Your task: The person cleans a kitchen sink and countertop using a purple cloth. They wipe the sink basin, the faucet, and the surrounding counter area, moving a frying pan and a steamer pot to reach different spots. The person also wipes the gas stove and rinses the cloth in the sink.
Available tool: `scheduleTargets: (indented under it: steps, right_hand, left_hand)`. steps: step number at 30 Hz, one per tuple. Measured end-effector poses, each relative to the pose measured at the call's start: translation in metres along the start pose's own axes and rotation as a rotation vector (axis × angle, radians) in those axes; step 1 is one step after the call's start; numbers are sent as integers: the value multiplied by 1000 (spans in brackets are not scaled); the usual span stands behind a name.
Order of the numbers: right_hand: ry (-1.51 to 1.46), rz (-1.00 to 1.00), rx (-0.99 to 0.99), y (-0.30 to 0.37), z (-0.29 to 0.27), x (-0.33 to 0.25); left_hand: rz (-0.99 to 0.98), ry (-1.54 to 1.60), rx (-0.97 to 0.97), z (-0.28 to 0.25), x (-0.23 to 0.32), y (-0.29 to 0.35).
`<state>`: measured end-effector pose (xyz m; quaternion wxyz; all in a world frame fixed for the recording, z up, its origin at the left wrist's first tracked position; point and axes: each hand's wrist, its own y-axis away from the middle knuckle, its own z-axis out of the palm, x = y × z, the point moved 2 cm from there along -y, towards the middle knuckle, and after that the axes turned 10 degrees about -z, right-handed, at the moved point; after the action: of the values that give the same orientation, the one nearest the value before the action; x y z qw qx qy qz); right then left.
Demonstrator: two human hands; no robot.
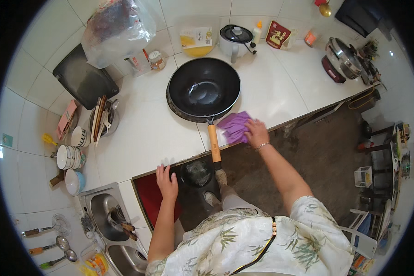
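Observation:
A black wok [204, 87] with a wooden handle [214, 140] sits on the white tiled counter [138, 124], its handle reaching out over the front edge. Just right of that handle, my right hand [257, 133] grips a crumpled purple cloth [235, 127] that lies against the counter top. My left hand [167, 181] is at the counter's front edge, left of the handle, fingers extended and holding nothing. Whether its fingertips touch the edge I cannot tell.
Behind the wok stand a lidded white pot [236, 41] and a small jar [156, 60]. A bowl of chopsticks [103, 117], stacked bowls [69, 157] and a double sink [108, 216] line the left. A pressure cooker [344, 57] is at the far right.

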<state>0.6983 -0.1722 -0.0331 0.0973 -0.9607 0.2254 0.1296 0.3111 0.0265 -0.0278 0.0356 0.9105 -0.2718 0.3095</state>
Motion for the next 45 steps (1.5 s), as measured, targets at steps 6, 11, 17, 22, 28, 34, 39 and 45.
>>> scheduleTargets:
  steps: [6,11,17,22,28,34,39,45]
  right_hand:
    - [-51,20,36,9,-34,20]
    - [104,44,-357,-7,4,-10]
    - [57,141,-370,-44,-24,77]
    - [123,465,-272,-13,-67,233]
    - [242,512,-109,34,-64,289]
    - [-9,-213,-381,-6,-40,136]
    - [50,-262,-327,-114,-16,140]
    - [-28,64,-367,-233,-31,193]
  left_hand:
    - [-125,88,28,-12,-11,31]
    - [-183,91,51,-6,7,23]
    - [-73,134,20,23,84,-19]
    - [13,175,7,69,184,-57]
    - [-207,196,91,99,197,-71]
    - [-398,235,99,108,197,-63]
    - [-539,186,-86,94,202,-62]
    - [-645,239,-242,93,204,-44]
